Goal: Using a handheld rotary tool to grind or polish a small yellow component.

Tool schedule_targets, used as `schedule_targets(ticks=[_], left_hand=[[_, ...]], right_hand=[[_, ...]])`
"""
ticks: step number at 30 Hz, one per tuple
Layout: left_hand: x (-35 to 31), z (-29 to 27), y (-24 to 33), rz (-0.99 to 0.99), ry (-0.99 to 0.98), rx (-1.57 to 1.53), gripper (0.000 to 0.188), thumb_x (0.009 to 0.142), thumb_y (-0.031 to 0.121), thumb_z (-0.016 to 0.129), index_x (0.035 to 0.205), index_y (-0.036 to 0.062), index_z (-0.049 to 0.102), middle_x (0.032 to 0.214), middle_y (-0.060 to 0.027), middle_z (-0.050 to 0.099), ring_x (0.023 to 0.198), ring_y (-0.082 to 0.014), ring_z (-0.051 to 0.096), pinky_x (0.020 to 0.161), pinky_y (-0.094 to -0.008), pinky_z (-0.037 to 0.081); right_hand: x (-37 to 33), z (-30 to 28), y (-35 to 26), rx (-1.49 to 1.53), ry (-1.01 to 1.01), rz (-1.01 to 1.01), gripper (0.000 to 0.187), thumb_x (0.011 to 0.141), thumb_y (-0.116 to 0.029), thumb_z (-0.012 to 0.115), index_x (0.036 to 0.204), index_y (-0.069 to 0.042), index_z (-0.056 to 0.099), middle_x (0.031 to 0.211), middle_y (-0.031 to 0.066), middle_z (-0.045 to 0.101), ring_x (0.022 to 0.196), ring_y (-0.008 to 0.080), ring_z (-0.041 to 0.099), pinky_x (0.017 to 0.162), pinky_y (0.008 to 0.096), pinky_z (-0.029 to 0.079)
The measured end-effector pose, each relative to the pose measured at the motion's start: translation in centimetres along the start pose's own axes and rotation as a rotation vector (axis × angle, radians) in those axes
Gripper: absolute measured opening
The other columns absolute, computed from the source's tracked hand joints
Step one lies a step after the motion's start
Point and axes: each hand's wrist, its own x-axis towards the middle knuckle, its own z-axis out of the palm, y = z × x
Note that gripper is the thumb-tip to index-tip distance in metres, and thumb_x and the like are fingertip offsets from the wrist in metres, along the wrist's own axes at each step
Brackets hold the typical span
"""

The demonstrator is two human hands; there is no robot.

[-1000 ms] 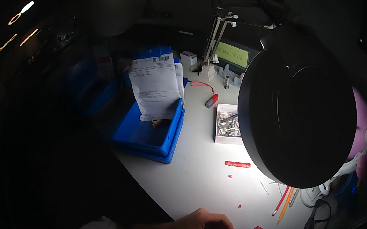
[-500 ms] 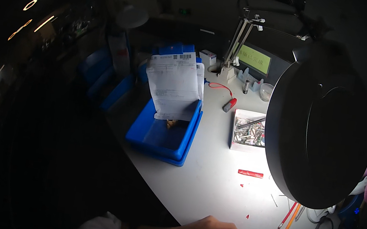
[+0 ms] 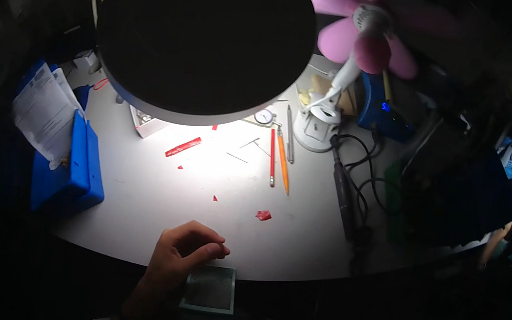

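My left hand (image 3: 182, 250) reaches over the table's front edge, its fingers curled and the thumb drawn up to the fingertips in a pinch. Whatever may sit between the tips is too small to make out. Close under that hand, a dark square thing with a pale green rim (image 3: 234, 293) lies at the table's edge. A crumpled red scrap (image 3: 263, 215) is beyond the fingertips to the right, and a small red flake (image 3: 215, 199) lies straight ahead of them. Farther off rests a red strip (image 3: 183, 147). My right hand does not show.
A big round lamp head (image 3: 206, 35) hides the table's far middle. Blue bins (image 3: 90, 161) with papers (image 3: 48, 113) stand at left. A red pencil (image 3: 272, 156), an orange pencil (image 3: 282, 161), a pink fan (image 3: 374, 33) and a black cable (image 3: 345, 200) are right.
The view has swung right: the bins and lamp now sit farther left, and the fan shows fully. More of the green-rimmed square shows beside my left hand, which stays pinched.
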Motion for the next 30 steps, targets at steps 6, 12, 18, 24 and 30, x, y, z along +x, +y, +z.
schedule_targets(ticks=[6, 12, 18, 24, 30], left_hand=[[0.8, 2.1, -1.4, 0.084, -0.059, 0.120, 0.009, 0.092, -0.002, 0.068, 0.101, -0.0018, 0.068, 0.094, -0.0116, 0.073, 0.093, -0.0173, 0.071, 0.088, -0.0305, 0.054], [-0.9, 0.1, -2.6, 0.081, -0.016, 0.227, 0.017, 0.085, -0.006, 0.075, 0.101, -0.0028, 0.070, 0.096, -0.0119, 0.074, 0.093, -0.0187, 0.073, 0.087, -0.0310, 0.057], [-0.3, -0.1, -2.1, 0.190, -0.128, 0.350, 0.015, 0.086, -0.002, 0.077, 0.100, -0.0023, 0.072, 0.097, -0.0120, 0.076, 0.091, -0.0182, 0.074, 0.084, -0.0297, 0.057], [0.1, 0.0, -2.0, 0.201, -0.124, 0.317, 0.015, 0.087, 0.001, 0.076, 0.101, -0.0021, 0.073, 0.101, -0.0118, 0.075, 0.092, -0.0187, 0.074, 0.087, -0.0311, 0.058], [0.4, -0.5, -1.4, 0.482, -0.062, 0.696, 0.012, 0.089, 0.003, 0.074, 0.099, -0.0009, 0.070, 0.098, -0.0125, 0.072, 0.089, -0.0240, 0.073, 0.079, -0.0322, 0.058]], right_hand=[[-7.1, -33.4, -18.3, 0.684, 0.397, 0.188, 0.028, 0.097, -0.029, 0.064, 0.103, -0.003, 0.074, 0.094, 0.0154, 0.073, 0.089, 0.0292, 0.072, 0.080, 0.0364, 0.056], [1.7, -35.4, -16.9, 0.317, 1.065, 0.035, 0.027, 0.097, -0.021, 0.065, 0.114, 0.000, 0.066, 0.095, 0.0157, 0.067, 0.086, 0.0330, 0.068, 0.076, 0.0422, 0.054], [6.7, -36.4, -14.3, -0.028, 1.107, 0.295, 0.053, 0.092, -0.033, 0.073, 0.128, 0.002, 0.057, 0.111, 0.0202, 0.066, 0.106, 0.0390, 0.066, 0.085, 0.0464, 0.055], [7.4, -38.2, -13.5, -0.075, 0.991, 0.348, 0.043, 0.090, -0.034, 0.074, 0.112, 0.001, 0.063, 0.101, 0.0209, 0.071, 0.093, 0.0372, 0.072, 0.079, 0.0473, 0.057], [4.7, -36.6, -13.9, 1.172, 0.802, -0.104, 0.048, 0.091, -0.042, 0.078, 0.116, -0.003, 0.064, 0.096, 0.0021, 0.066, 0.079, 0.0137, 0.066, 0.072, 0.0341, 0.054]])
